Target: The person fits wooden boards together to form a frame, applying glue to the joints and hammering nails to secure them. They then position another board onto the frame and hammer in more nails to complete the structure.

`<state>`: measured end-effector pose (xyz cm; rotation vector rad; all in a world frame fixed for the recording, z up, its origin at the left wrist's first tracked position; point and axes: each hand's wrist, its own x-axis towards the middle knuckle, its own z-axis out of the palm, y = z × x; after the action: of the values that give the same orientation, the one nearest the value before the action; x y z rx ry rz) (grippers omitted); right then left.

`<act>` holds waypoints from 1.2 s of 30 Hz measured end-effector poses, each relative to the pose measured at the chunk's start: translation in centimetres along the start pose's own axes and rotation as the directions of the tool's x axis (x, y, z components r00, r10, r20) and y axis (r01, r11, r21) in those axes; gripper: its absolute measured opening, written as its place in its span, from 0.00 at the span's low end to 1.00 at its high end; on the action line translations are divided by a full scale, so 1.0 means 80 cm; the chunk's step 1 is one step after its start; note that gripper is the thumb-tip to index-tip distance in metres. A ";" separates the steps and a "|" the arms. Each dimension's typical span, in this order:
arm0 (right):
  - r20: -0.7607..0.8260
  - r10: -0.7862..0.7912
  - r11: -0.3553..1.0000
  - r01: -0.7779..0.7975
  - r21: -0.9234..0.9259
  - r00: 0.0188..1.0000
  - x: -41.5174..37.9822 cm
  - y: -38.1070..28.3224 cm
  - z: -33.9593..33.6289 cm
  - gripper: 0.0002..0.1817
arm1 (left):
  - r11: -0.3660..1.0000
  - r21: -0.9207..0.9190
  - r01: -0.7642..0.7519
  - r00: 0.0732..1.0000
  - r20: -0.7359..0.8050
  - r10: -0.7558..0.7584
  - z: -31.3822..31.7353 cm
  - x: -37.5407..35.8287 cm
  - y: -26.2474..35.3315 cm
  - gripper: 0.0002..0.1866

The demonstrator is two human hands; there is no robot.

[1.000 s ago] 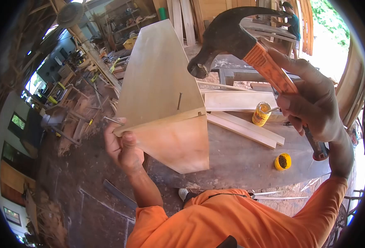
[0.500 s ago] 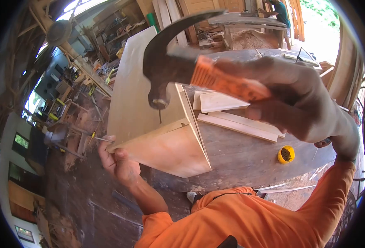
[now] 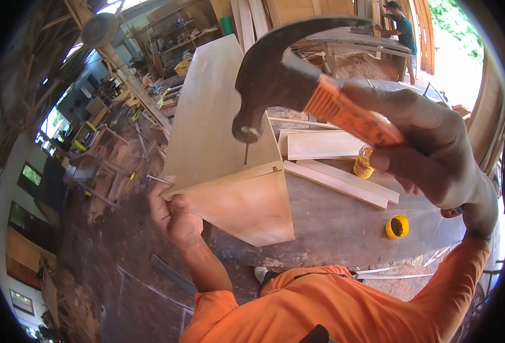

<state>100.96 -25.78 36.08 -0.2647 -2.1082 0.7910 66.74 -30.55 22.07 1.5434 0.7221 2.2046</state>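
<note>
My right hand is wrapped around the orange grip of a claw hammer. The hammer's striking face hangs over a thin nail, which stands upright in the edge of a pale wooden box made of joined boards. At the box's near left corner, my left hand grips the board edge, thumb on the near face. A second nail pokes out sideways by the left fingers. Whether the hammer face touches the upright nail is hard to make out.
On the dark workbench lie several pale wooden strips. A yellow bottle stands near my right hand, and a yellow cup with dark contents sits closer. Another person is at a far bench; clutter fills the left floor.
The view has shifted, so the box and hands appear farther right. The yellow bottle is now visible beside my right hand. Both hands keep their holds, and the hammer head remains above the nail.
</note>
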 end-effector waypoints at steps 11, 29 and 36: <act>-0.133 0.260 0.965 -0.262 0.003 0.956 -0.002 -0.023 0.000 0.31 | 0.998 0.047 -0.036 0.998 -0.048 0.038 0.003 0.001 -0.006 0.25; -0.284 0.355 0.927 -0.374 -0.013 0.891 -0.004 -0.014 -0.009 0.32 | 0.998 0.053 -0.029 0.999 -0.029 0.030 0.005 0.002 0.002 0.26; -0.175 0.418 0.907 -0.419 0.029 0.892 -0.028 -0.003 -0.010 0.34 | 0.999 0.046 -0.021 0.999 -0.040 0.022 0.004 0.001 -0.001 0.25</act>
<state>103.01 -26.61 35.12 -0.7883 -1.9075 0.9658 67.00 -30.40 22.18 1.5388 0.7760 2.2560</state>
